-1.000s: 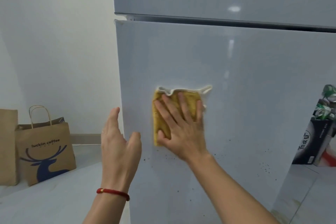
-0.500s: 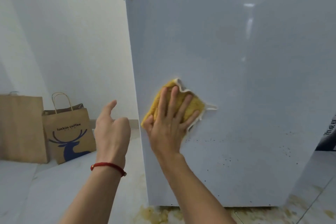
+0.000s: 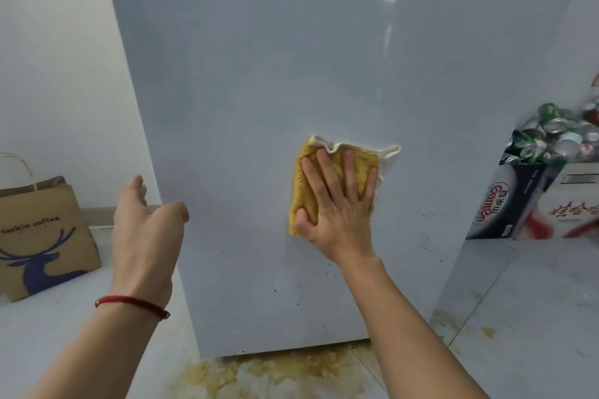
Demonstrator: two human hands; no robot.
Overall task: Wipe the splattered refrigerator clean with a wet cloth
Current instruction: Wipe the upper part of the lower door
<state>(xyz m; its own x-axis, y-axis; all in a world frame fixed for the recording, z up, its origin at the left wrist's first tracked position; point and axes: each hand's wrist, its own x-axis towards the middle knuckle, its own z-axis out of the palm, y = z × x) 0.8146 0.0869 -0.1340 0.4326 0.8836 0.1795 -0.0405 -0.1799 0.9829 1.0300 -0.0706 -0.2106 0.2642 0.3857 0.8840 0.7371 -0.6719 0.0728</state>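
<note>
The right hand (image 3: 337, 204) lies flat, fingers straight, pressing the yellow cloth (image 3: 327, 185) to the refrigerator door (image 3: 291, 74) mid-frame, probably for scrubbing pressure. The left hand (image 3: 146, 230) hovers relaxed and empty at lower left. Specks sit below the cloth. At right, a box (image 3: 509, 201) is stuffed with crushed cans (image 3: 551, 136); what's in the paper bag (image 3: 45, 236) at left can't be seen.

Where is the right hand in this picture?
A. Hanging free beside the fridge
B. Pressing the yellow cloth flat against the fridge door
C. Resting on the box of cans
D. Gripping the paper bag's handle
B: the right hand lies with straight fingers spread over the cloth, flat on the fridge door.
</note>
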